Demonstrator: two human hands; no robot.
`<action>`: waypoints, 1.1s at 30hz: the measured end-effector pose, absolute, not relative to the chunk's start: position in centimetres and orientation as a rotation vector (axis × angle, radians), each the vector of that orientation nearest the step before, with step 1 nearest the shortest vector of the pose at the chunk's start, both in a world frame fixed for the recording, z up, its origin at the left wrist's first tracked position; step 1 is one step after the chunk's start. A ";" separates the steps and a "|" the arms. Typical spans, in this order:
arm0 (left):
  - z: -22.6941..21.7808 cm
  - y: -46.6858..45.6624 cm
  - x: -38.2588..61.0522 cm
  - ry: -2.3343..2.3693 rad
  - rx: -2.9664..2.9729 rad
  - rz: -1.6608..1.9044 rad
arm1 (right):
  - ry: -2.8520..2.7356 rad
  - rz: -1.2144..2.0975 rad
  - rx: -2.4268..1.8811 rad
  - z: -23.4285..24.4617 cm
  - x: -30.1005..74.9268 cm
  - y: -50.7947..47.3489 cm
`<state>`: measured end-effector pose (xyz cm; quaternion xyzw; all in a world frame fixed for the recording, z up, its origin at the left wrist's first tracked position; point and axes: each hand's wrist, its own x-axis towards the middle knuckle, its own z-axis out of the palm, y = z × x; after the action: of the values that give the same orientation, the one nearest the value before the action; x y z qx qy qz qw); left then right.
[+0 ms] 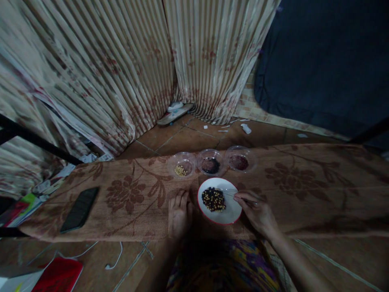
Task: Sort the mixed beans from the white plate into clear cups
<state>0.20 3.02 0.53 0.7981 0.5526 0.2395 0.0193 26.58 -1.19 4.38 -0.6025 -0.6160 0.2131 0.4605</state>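
In my right hand (257, 213) is a pair of thin metal tweezers (231, 191), pinched between thumb and fingers. Their tips reach over a white plate with a red rim (232, 213). On the plate lies a mixed heap of black and yellow beans (213, 199). My left hand (180, 213) rests on the cloth just left of the plate, fingers loosely bent and holding nothing. Behind the plate stand three clear plastic bowls: the left bowl (192, 158) with yellow beans, the middle bowl (209, 152) with black beans, and the right bowl (251, 158) with dark red beans.
A brown flowered cloth (298, 202) covers the narrow table. A dark phone (79, 209) lies on its left part. Beyond are striped curtains (136, 61) and a skateboard (175, 114) on the tiled floor. A white cable (117, 259) lies on the floor in front.
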 end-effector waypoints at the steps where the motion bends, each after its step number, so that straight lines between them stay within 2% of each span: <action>1: 0.4 3.0 0.2 1.712 2.488 0.730 | -1.518 0.524 -1.480 4.3 26.6 -1.2; 20: -0.2 3.2 0.3 1.728 2.480 0.686 | -1.547 0.435 -1.490 3.8 26.8 -1.3; 29: 0.7 2.4 -0.2 1.813 2.436 0.883 | -1.644 0.449 -1.456 3.2 27.2 -1.7; 33: 0.4 2.1 -0.4 1.854 2.426 0.865 | -1.651 0.449 -1.455 3.1 27.2 -1.7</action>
<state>-0.43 2.07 0.41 0.7643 0.5842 0.2725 -0.0158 27.24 -1.66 3.12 -0.5839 -0.6625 0.1804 0.4331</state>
